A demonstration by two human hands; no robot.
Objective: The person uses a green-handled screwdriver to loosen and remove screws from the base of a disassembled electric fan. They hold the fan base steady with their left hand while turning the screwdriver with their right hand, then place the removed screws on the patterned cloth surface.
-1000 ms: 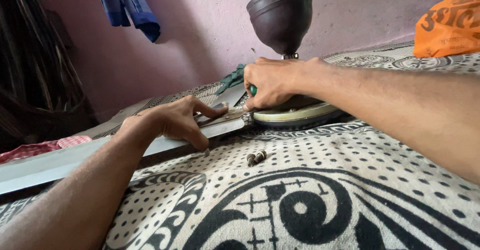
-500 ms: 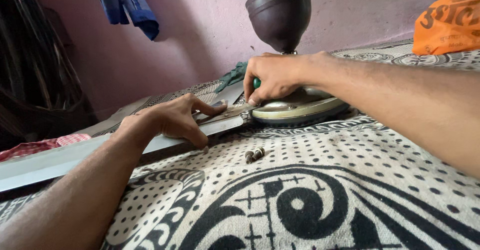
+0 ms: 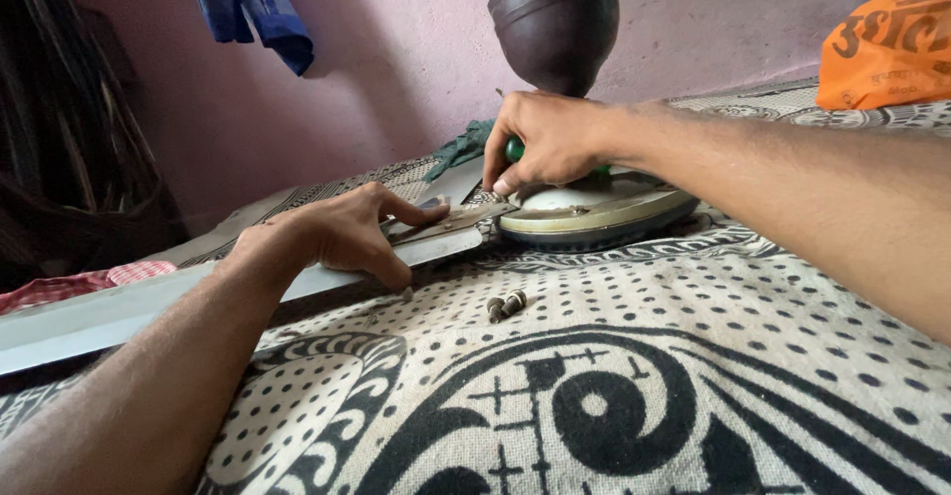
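Here, right hand (image 3: 548, 143) fingers curling tight around green screwdriver handle (image 3: 515, 150), tip hidden behind knuckles, at fan motor housing (image 3: 594, 213) rim. Left hand (image 3: 347, 232) fingers spreading flat, pressing fan blade (image 3: 149, 302) near its bracket. Two loose screws (image 3: 505, 306) lying on patterned cloth (image 3: 614, 396) just beside blade. Blade's far end running out of frame.
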